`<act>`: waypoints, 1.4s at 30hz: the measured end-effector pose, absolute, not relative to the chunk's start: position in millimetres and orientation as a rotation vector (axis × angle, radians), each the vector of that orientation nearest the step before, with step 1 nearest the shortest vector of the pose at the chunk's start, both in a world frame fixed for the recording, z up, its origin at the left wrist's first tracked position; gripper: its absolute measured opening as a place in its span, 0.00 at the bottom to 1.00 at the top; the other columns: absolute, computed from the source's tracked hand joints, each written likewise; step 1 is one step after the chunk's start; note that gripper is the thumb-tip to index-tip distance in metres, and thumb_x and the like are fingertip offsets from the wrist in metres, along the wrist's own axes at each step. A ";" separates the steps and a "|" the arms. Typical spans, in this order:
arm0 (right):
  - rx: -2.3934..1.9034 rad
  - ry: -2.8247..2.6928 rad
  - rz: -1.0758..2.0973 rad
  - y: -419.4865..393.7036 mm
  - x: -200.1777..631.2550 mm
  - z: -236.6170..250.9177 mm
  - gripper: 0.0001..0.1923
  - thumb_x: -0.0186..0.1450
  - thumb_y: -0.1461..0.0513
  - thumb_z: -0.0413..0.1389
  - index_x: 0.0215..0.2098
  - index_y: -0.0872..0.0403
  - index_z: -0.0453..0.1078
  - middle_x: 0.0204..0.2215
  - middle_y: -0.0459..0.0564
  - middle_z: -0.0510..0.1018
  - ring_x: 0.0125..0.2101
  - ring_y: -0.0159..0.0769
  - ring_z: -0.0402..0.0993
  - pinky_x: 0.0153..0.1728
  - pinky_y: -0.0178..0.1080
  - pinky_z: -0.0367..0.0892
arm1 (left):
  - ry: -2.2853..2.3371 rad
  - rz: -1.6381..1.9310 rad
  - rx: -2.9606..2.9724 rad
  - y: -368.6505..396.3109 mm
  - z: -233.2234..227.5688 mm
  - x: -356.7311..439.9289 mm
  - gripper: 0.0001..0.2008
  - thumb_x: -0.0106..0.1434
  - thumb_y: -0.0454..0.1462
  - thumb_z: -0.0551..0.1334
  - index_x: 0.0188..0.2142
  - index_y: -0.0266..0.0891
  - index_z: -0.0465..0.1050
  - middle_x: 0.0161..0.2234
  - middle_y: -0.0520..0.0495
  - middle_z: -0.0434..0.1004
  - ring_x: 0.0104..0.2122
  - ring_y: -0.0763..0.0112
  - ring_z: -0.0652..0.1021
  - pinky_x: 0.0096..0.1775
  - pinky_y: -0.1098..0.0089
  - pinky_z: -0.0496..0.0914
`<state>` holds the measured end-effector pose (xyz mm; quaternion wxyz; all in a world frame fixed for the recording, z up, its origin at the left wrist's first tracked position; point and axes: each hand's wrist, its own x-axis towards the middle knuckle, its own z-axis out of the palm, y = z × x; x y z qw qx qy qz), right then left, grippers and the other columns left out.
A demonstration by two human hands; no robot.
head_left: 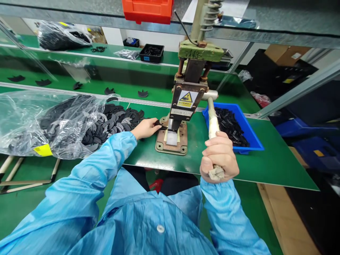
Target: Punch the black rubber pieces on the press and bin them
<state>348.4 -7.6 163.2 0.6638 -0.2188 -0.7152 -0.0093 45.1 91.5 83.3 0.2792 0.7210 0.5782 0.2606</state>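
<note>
The left hand (145, 129) is pinching a black piece (158, 123) at the press (185, 101); the right hand (220, 156) is gripping the lever (213, 119).

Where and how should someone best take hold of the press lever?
Probably by the near end of the lever, from the person's own side, fist wrapped around it as the right hand has it. The bar slants down toward the person from its metal hub, so that end is nearest and should give the most leverage. The blue bin sits close on the right.
</note>
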 end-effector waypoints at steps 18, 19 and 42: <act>-0.457 -1.589 -0.010 -5.0 347.0 160.1 0.12 0.67 0.58 0.61 0.28 0.48 0.66 0.24 0.39 0.75 0.35 0.37 0.79 0.56 0.61 0.76 | 1.310 0.797 1.311 102.0 91.2 97.5 0.15 0.66 0.38 0.75 0.38 0.38 0.70 0.21 0.54 0.75 0.18 0.77 0.75 0.23 0.76 0.69; -0.453 -1.589 -0.012 -4.6 347.0 160.0 0.12 0.67 0.59 0.61 0.28 0.48 0.66 0.24 0.39 0.75 0.36 0.36 0.79 0.56 0.60 0.76 | 1.313 0.797 1.313 101.3 91.6 98.9 0.13 0.68 0.38 0.73 0.39 0.38 0.70 0.21 0.55 0.75 0.18 0.77 0.75 0.22 0.77 0.69; -0.430 -1.567 -0.005 -4.1 344.2 159.5 0.12 0.68 0.59 0.61 0.28 0.49 0.66 0.25 0.39 0.75 0.37 0.36 0.80 0.57 0.60 0.75 | 1.224 0.502 1.382 101.3 119.2 95.4 0.10 0.73 0.38 0.68 0.47 0.39 0.69 0.21 0.56 0.75 0.16 0.76 0.75 0.20 0.77 0.67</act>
